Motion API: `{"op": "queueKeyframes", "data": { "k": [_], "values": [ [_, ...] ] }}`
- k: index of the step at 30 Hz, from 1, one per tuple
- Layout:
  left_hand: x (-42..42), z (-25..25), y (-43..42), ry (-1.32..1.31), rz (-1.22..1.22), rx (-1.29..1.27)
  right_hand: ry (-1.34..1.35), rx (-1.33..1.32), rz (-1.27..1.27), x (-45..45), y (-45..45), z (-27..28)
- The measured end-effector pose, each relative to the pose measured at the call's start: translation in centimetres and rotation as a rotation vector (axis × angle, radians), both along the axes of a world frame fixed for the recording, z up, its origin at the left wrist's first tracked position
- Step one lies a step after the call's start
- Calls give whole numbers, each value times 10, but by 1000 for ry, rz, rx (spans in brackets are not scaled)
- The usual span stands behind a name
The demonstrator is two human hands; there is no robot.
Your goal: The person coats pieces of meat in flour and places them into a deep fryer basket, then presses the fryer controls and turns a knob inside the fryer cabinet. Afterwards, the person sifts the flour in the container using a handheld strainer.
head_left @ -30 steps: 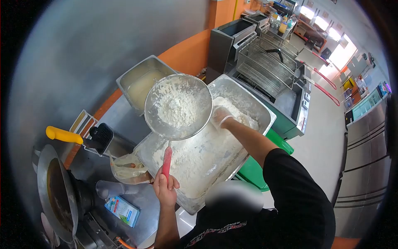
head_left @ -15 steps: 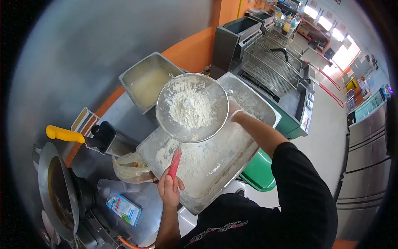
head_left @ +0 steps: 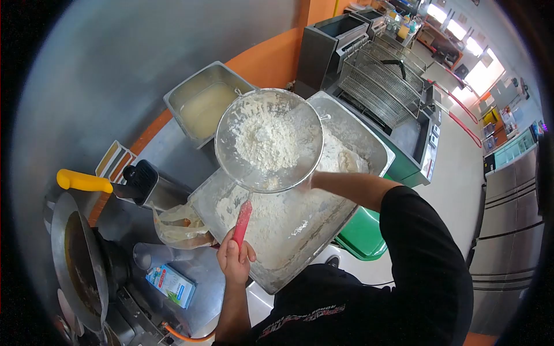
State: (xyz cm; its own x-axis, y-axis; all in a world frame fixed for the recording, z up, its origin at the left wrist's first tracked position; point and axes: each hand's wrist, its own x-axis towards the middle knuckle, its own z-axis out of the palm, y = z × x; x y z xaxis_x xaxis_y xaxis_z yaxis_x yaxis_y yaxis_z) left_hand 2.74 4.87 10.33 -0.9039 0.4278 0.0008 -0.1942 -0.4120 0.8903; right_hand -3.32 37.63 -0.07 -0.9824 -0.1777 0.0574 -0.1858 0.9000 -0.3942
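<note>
My left hand (head_left: 235, 258) is wrapped round the red handle of a big round mesh sieve (head_left: 309, 130). A mound of white flour (head_left: 265, 141) lies in its mesh. Beneath the sieve is a large metal tray (head_left: 314, 232) coated with flour. My right hand (head_left: 309, 181) is under the sieve's lower right rim, over the tray. Its fingers are hidden by the sieve, so I cannot tell what they hold or touch. A pale floury lump (head_left: 349, 161) sits at the tray's right end.
Behind the tray stands a metal pan of pale liquid (head_left: 205, 112). A fryer with wire baskets (head_left: 381, 83) adjoins on the right. At left are a yellow-handled knife (head_left: 86, 181), a wok (head_left: 75, 259), a plastic bag (head_left: 179, 228) and a blue-white carton (head_left: 171, 285). A green bin (head_left: 366, 236) stands below.
My right hand has moved left and toward me, from beside the sieve's right rim to under its lower right edge. The floury lump at right has come into view. My left hand keeps its grip.
</note>
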Motion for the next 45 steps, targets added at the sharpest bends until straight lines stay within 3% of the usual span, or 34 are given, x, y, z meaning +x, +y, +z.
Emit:
{"op": "queueKeyframes", "data": {
  "k": [3, 8, 13, 20, 22, 23, 25, 26, 28, 30, 32, 36, 38, 40, 42, 43, 45],
  "values": [
    [-1, -1, -2, 14, -21, -11, 140, -77, -82, -17, 49, 19],
    [-1, 1, -3, 20, -13, 2, -38, 126, -236, -24, 107, -6],
    [-3, 2, -3, 4, -20, -2, -66, 86, -73, 9, 57, -29],
    [-1, -3, -3, 23, 8, -4, 53, 21, 119, 28, 70, 37],
    [-1, 0, -3, 8, -4, -2, -867, 513, 180, 29, 41, 97],
    [-2, 1, -3, 11, -25, 1, -870, 513, 197, 35, 50, 70],
    [-3, 1, -5, 13, -24, -1, -588, 601, 864, 50, 80, -3],
    [-3, 1, -5, 10, -30, 6, -585, 596, 879, 47, 61, 3],
    [-2, 0, -6, -4, -31, 9, -697, 497, 911, 47, 5, 30],
    [-4, 0, -7, 4, -44, -10, -670, -252, 652, 59, -14, 9],
    [-6, 2, -8, 14, -74, -17, -904, -241, 649, 47, -55, 5],
    [-4, 3, -3, 5, -13, -6, -925, -392, 389, 46, -102, 27],
    [-4, 4, -3, 4, -18, 4, -713, -312, 396, 47, -95, 65],
    [-2, 3, -4, 3, -16, 10, -608, 18, 491, 35, -75, 93],
    [-3, 1, -4, 14, -6, 21, 1, 35, 522, 41, -30, 63],
    [-3, 0, -5, 15, -13, 24, 8, 44, 534, 44, -11, 53],
    [-2, -1, -7, 26, -15, 30, 23, 369, 263, 44, 17, 35]
  ]
}}
